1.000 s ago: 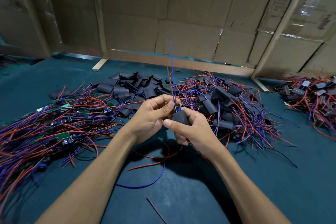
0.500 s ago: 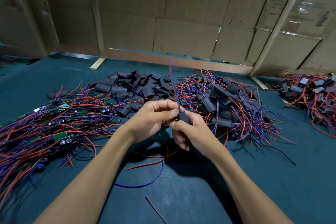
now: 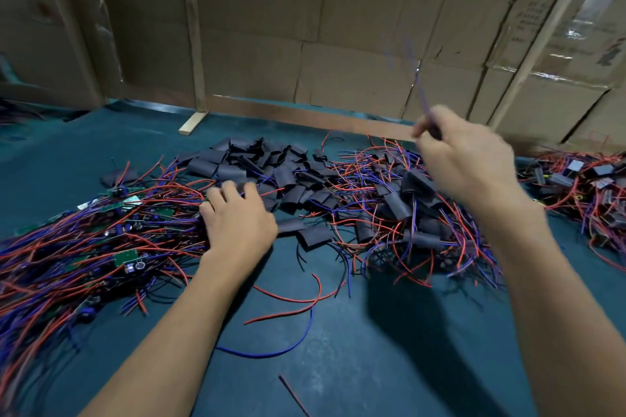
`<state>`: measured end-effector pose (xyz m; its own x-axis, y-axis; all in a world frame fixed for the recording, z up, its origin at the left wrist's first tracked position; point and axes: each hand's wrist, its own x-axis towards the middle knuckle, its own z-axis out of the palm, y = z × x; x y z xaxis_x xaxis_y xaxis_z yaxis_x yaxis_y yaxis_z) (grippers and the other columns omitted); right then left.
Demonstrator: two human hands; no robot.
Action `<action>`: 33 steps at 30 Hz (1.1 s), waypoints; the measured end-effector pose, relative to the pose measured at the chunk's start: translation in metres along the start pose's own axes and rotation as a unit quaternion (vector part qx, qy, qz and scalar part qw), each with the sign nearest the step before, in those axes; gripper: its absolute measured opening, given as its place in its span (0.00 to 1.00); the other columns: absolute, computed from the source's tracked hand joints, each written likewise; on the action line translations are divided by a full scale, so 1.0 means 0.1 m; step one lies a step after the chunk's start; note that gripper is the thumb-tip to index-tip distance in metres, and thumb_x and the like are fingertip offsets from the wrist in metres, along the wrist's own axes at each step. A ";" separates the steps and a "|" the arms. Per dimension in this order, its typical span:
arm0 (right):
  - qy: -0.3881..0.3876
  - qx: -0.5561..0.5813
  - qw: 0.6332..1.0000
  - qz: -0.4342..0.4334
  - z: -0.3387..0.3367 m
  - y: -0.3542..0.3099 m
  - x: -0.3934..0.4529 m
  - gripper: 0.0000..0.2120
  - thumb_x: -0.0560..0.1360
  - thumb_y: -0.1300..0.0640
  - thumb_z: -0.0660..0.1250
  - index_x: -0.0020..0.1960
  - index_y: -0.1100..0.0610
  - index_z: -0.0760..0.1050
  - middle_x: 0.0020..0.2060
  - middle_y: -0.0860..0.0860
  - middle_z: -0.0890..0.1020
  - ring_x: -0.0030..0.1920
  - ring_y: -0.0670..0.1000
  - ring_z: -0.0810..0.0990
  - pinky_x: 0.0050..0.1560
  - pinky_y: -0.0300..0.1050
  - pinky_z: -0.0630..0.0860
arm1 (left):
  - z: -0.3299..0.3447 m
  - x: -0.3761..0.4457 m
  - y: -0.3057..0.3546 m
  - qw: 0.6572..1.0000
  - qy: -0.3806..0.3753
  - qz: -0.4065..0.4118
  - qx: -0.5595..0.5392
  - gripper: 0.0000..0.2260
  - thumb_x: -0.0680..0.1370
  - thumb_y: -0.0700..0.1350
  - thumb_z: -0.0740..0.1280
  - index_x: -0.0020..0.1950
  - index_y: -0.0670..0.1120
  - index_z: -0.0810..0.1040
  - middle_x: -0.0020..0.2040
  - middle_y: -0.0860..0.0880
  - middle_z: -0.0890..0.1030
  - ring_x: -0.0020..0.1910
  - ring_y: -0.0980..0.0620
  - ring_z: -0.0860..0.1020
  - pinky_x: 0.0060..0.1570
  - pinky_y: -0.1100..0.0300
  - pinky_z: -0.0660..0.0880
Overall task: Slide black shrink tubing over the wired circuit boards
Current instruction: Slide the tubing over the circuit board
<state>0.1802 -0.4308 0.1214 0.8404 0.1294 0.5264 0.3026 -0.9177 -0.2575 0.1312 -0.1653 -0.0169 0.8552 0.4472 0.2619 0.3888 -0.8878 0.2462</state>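
Felt-like teal cloth covers the counter [image 3: 355,366], soft and matte under everything. On my left lies a tangle of thin red and purple wires with small green circuit boards [image 3: 125,257] among them; I can pick out five or six boards, the rest are buried. Behind it, at centre, sits a heap of black shrink tubing [image 3: 257,162], short flattened sleeves with a dull rubbery look, too many and too overlapped to count. To the right of that heap is a pile of sleeved boards [image 3: 416,200] with wires sticking out, and a further pile [image 3: 582,179] lies at the far right edge. Three loose wire offcuts rest near me: one red curve [image 3: 291,306], one blue curve [image 3: 277,349], one short dark piece [image 3: 293,394].

My left hand [image 3: 237,223] lies palm down on the edge of the wire tangle, fingers bent and pressed among the strands; I cannot tell whether this grip has closed on anything. My right hand [image 3: 467,159] is raised above the sleeved pile, blurred, its grip pinched around a dark sleeved piece [image 3: 435,132] whose purple wire [image 3: 420,88] rises upward against the corrugated cardboard wall [image 3: 338,44].
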 end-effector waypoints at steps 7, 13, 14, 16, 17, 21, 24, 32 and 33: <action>-0.310 -0.132 0.919 0.205 0.15 0.42 0.29 0.42 0.77 0.39 0.69 0.79 0.60 0.56 0.76 0.66 0.62 0.75 0.66 0.64 0.72 0.57 0.66 | 0.01 0.02 0.02 0.999 -0.029 0.024 0.036 0.18 0.79 0.46 0.63 0.69 0.48 0.72 0.66 0.43 0.72 0.65 0.38 0.66 0.61 0.44 0.62; -0.023 -0.130 0.991 -0.030 0.34 -0.21 -0.12 0.28 0.69 0.57 0.70 0.68 0.58 0.70 0.63 0.62 0.74 0.64 0.66 0.73 0.61 0.61 0.71 | -0.10 0.00 0.10 0.995 0.011 0.071 -0.070 0.28 0.74 0.45 0.65 0.74 0.53 0.64 0.67 0.46 0.66 0.66 0.41 0.62 0.61 0.43 0.60; -0.057 -0.050 0.989 -0.124 0.40 -0.36 -0.24 0.26 0.68 0.61 0.69 0.66 0.56 0.73 0.62 0.59 0.77 0.62 0.64 0.75 0.61 0.59 0.73 | -0.15 0.00 0.13 0.993 -0.007 0.090 -0.074 0.30 0.74 0.46 0.65 0.75 0.53 0.61 0.67 0.46 0.64 0.65 0.42 0.61 0.61 0.43 0.60; -0.210 0.041 0.946 -0.245 0.60 -0.53 -0.52 0.22 0.71 0.62 0.68 0.65 0.54 0.77 0.61 0.55 0.80 0.63 0.59 0.76 0.64 0.55 0.72 | -0.26 0.07 0.15 0.986 -0.102 0.128 -0.041 0.32 0.74 0.51 0.66 0.75 0.56 0.57 0.68 0.46 0.61 0.66 0.41 0.60 0.64 0.43 0.60; -0.258 0.029 0.927 -0.272 0.75 -0.54 -0.62 0.21 0.73 0.60 0.68 0.66 0.54 0.77 0.63 0.53 0.80 0.63 0.58 0.75 0.65 0.54 0.71 | -0.37 0.18 0.11 0.979 -0.150 0.139 0.001 0.31 0.74 0.53 0.67 0.74 0.58 0.58 0.67 0.46 0.61 0.67 0.40 0.60 0.64 0.43 0.61; -0.262 0.043 0.934 -0.240 1.13 -0.34 -0.84 0.20 0.80 0.51 0.65 0.72 0.51 0.74 0.70 0.47 0.77 0.67 0.58 0.72 0.67 0.55 0.69 | -0.75 0.62 -0.20 0.939 -0.254 0.100 0.210 0.26 0.68 0.55 0.72 0.63 0.56 0.69 0.61 0.45 0.67 0.66 0.38 0.66 0.60 0.44 0.71; -0.210 0.041 0.943 -0.255 1.21 -0.31 -0.86 0.17 0.82 0.48 0.65 0.69 0.50 0.78 0.66 0.47 0.80 0.62 0.59 0.75 0.62 0.56 0.71 | -0.80 0.74 -0.26 0.894 -0.302 0.137 0.300 0.13 0.70 0.51 0.76 0.45 0.48 0.75 0.44 0.49 0.76 0.58 0.43 0.80 0.56 0.52 0.78; -0.244 0.028 0.944 -0.220 1.18 -0.39 -0.84 0.20 0.82 0.42 0.63 0.70 0.49 0.78 0.59 0.50 0.79 0.60 0.58 0.71 0.63 0.53 0.66 | -0.83 0.70 -0.39 0.911 -0.292 0.189 0.223 0.11 0.72 0.52 0.76 0.40 0.46 0.80 0.37 0.49 0.79 0.44 0.46 0.80 0.42 0.57 0.75; -0.248 0.021 0.943 -0.222 1.19 -0.41 -0.86 0.21 0.82 0.40 0.61 0.70 0.49 0.77 0.60 0.51 0.78 0.61 0.57 0.71 0.63 0.52 0.66 | -0.82 0.72 -0.38 0.915 -0.299 0.187 0.195 0.14 0.73 0.57 0.74 0.43 0.45 0.81 0.39 0.49 0.80 0.45 0.45 0.80 0.42 0.57 0.74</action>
<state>0.1495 -0.3591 -0.0098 0.7299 0.6670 0.1498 0.6834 -0.7169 -0.1377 0.1494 -0.0904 0.0695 0.9427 0.0670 -0.3267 0.0227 -0.9902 -0.1376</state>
